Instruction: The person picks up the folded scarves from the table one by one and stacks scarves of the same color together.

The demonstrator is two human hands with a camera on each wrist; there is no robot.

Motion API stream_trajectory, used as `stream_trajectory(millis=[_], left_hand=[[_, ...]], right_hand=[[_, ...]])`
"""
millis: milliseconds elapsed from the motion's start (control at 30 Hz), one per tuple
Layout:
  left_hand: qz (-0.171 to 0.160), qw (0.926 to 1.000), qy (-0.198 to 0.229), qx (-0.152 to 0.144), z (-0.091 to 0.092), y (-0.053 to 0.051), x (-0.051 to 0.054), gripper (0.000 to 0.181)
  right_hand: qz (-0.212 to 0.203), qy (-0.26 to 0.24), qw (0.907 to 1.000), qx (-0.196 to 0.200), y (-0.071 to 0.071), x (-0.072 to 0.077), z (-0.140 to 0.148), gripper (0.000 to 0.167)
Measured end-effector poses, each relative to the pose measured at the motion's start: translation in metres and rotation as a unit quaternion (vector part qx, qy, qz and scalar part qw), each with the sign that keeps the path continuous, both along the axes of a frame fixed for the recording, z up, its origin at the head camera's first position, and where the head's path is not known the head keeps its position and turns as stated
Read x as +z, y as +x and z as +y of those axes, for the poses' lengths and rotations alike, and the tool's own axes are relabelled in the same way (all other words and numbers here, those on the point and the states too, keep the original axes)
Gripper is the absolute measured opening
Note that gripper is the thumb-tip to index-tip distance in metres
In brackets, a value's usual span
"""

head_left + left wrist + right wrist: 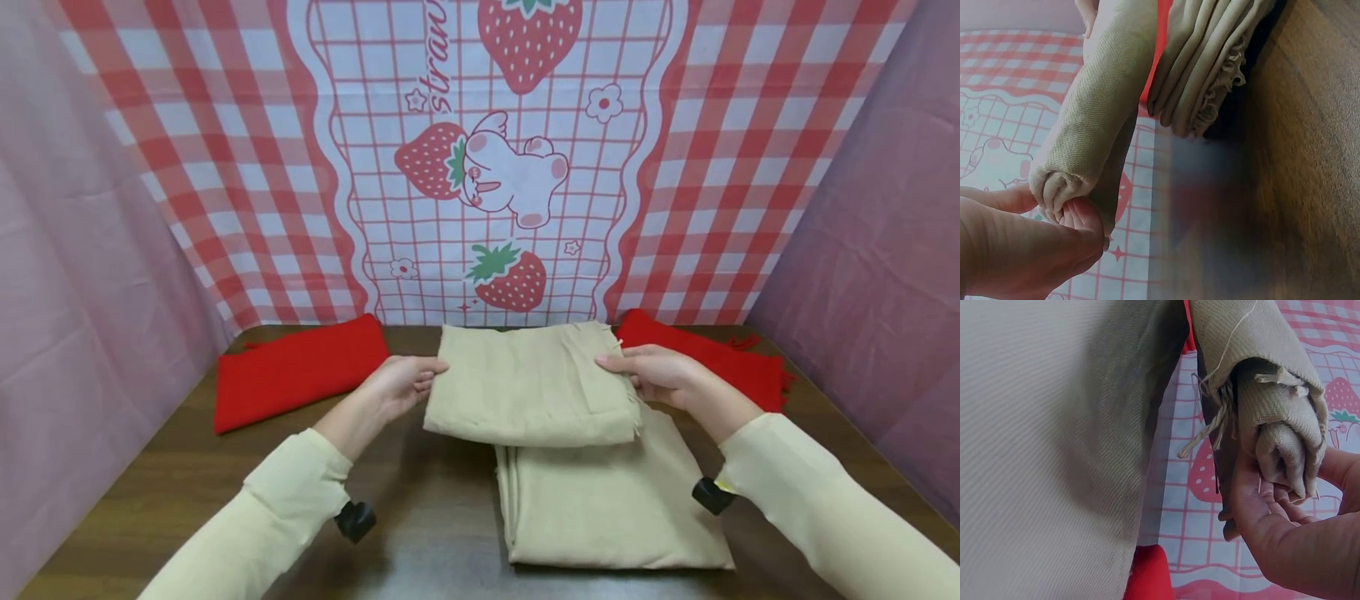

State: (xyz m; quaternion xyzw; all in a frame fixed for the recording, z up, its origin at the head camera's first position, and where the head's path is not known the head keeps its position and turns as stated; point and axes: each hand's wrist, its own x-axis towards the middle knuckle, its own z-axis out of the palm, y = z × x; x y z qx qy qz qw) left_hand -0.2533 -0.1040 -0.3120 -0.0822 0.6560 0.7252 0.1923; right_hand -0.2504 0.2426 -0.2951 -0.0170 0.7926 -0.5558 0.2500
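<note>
Cream sleeves enter from below; fingers of left hand and right hand pinch fringed, folded beige cloth by opposite edges; wood-grain surface stretches lower left.

two beige cloths, two red cloths

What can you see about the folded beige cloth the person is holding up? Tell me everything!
The folded beige woven cloth looks soft, with fine ridges and some wrinkles. It is roughly rectangular; layers curl round one another at its ends, and frayed threads stick out on the right. It is held above the brown wood-look table, the left hand pinching one end and the right hand the other. In the head view it partly hides another folded beige fabric piece.
</note>
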Motion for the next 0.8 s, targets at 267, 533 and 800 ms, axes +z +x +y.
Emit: stream_trajectory(millis=[267, 533, 800], left_hand=[[0.002, 1.0, 0.005, -0.008, 0.003, 0.004, -0.001, 0.049], [0.013, 0.9996, 0.012, -0.02, 0.01, 0.01, -0.001, 0.049], [0.014, 0.9995, 0.02, -0.022, 0.013, 0.014, -0.001, 0.048]], right_hand=[[-0.003, -0.005, 1.0, 0.003, 0.007, -0.001, 0.006, 0.051], [0.003, -0.006, 1.0, 0.007, 0.012, -0.002, 0.014, 0.037], [0.009, -0.001, 0.9999, 0.014, 0.018, -0.002, 0.021, 0.046]])
